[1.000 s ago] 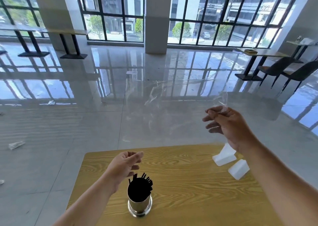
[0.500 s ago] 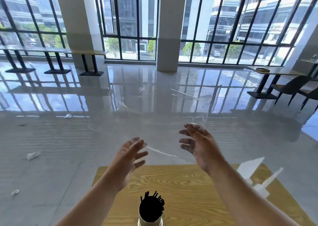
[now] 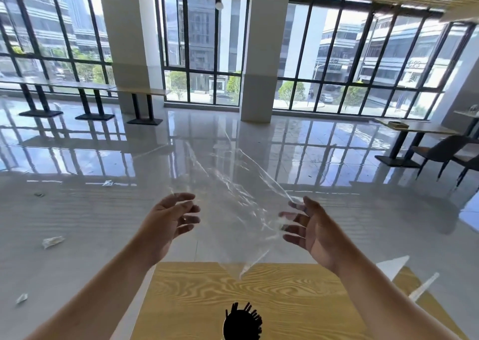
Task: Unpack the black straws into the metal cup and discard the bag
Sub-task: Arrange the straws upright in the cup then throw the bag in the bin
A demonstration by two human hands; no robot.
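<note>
The thin see-through plastic bag (image 3: 233, 210) hangs between the spread left hand (image 3: 166, 223) and spread right hand (image 3: 311, 228) (it only brushes the right fingertips), above the yellow wooden table (image 3: 285, 301). It looks light, floppy and slippery, so scrunch its middle to catch it

Full-height black-framed windows (image 3: 202, 47) across top of frame, strong daylight; two white columns (image 3: 264, 54), centre and upper left; glossy pale floor (image 3: 77, 210) mirrors the panes; long bench tables (image 3: 85, 87) at left; table (image 3: 414, 128) with dark chairs (image 3: 440, 150) at right; wood-grain tabletop (image 3: 207, 288) bottom centre.
</note>
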